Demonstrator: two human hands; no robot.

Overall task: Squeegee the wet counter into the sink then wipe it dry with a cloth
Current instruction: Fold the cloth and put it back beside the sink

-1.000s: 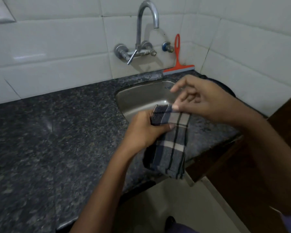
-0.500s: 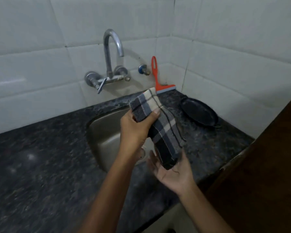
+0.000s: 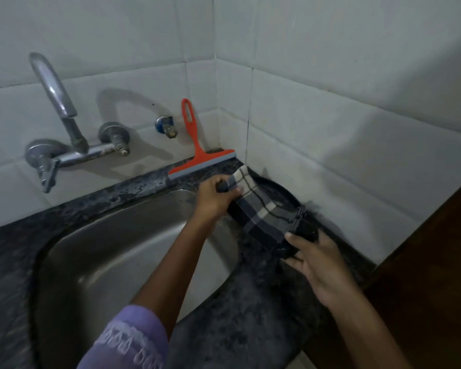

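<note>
A folded checked cloth (image 3: 261, 209) in dark blue and beige lies stretched over the dark granite counter (image 3: 256, 310) at the right of the steel sink (image 3: 112, 251). My left hand (image 3: 214, 197) grips its far end near the sink's back right corner. My right hand (image 3: 317, 259) holds its near end, fingers under the fringe. An orange squeegee (image 3: 200, 155) leans upright against the tiled wall behind the sink, blade down on the counter, touched by neither hand.
A black round pan (image 3: 285, 193) sits in the corner under the cloth, mostly covered. A chrome wall tap (image 3: 61, 123) hangs over the sink's left side, with a small blue valve (image 3: 165, 126) beside the squeegee. A dark wooden panel (image 3: 437, 262) bounds the counter on the right.
The cloth, held up over the sink before, has been carried right and lowered onto the corner of the counter. My right hand moved from under the cloth to gripping its near end.
</note>
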